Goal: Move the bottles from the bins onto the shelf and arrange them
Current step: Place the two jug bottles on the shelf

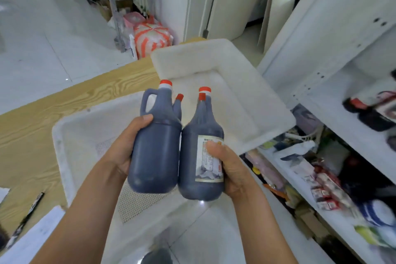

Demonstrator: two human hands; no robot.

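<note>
Light wood-grain table [64, 103] runs across frame's left-centre over pale floor tiles [42, 28]. 2 white plastic bins sit on it: near bin [57, 135] at lower left w/ perforated bottom, far bin [214, 55] at centre top, smooth, rounded rim. White metal shelf [321, 103] fills the right side; blurred dark bottles [372, 113] at right edge, mixed packets on the level below. Cluttered wire rack [113, 6] upper left.

Mid-frame, above the bins: dark handled jug [156, 146], red cap, and dark labelled bottle [192, 156], sides touching, both upright-ish. A 2nd red-capped neck [179, 103] shows behind the jug; another by the bottle's cap.

Left hand [126, 148] grips the jug, thumb across its shoulder. Right hand [231, 169] grips the bottle, thumb pressed on label. Other fingers hidden behind, can't tell their spread.
</note>
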